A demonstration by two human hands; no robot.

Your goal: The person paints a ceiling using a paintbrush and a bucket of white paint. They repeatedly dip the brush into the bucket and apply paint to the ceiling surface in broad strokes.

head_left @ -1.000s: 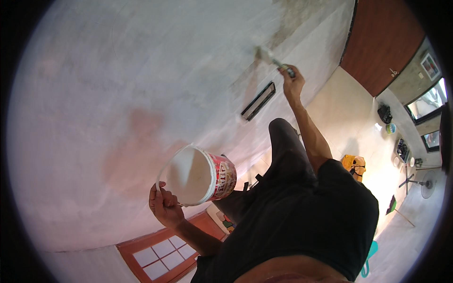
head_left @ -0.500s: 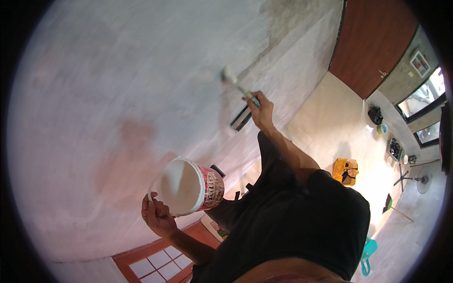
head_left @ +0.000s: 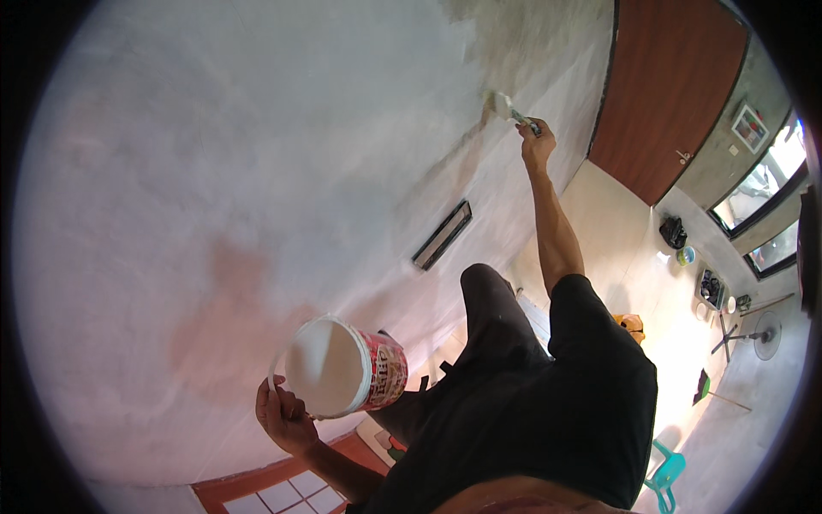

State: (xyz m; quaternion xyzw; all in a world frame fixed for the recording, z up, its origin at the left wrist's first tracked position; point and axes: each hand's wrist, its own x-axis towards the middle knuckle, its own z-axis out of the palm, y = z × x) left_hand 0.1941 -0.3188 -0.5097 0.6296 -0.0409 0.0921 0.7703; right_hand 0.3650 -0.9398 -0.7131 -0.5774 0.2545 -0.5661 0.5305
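Closed round the handle of a paintbrush [head_left: 517, 113], my right hand [head_left: 537, 141] reaches far out toward the upper right. The bristles [head_left: 497, 104] meet the wall [head_left: 282, 163] at the border between pale painted surface and a darker grey patch [head_left: 522, 51]. At the lower left my left hand [head_left: 287, 420] grips the thin white handle of a paint bucket [head_left: 384, 370], fingers curled. The bucket is white inside with a red printed outside, and its opening shows toward me. Whitish paint seems to coat the inside; how much it holds I cannot tell.
A dark-framed slot [head_left: 443, 235] sits low in the wall. Beyond it are a brown door [head_left: 664, 86] and tiled floor. Along the far side stand a black bag [head_left: 673, 231], a crate [head_left: 710, 288], a fan [head_left: 765, 335] and a turquoise stool [head_left: 668, 471]. A yellow bag [head_left: 632, 325] lies nearer.
My right hand has carried the paintbrush up and to the right along the wall, with the arm straightening. The bucket stays in my left hand, slightly lower in view.
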